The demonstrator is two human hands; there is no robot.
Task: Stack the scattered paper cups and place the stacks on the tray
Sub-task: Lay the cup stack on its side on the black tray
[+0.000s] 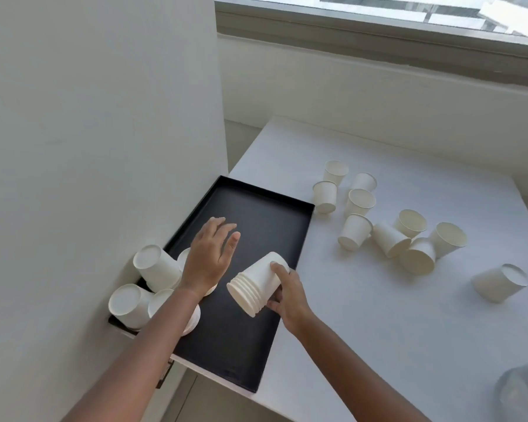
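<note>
Seen from the head camera: a shallow black tray [256, 208] with a low raised rim lies at centre frame on a white table [378, 330], its left edge pressed against a plain white wall [89, 147]. The right hand [287, 295] grips a nested stack of paper cups [256, 283], tilted, ribbed rims pointing lower left, over the tray's bare matte middle. The left hand [209, 260] hovers open, fingers spread, holding nothing, above several upturned cup stacks [156, 266] crowding the tray's lower-left corner; exactly how many is hard to tell. Loose smooth white cups [387, 217], some tipped over, scatter across the right of the frame, with clear tabletop below them.
</note>
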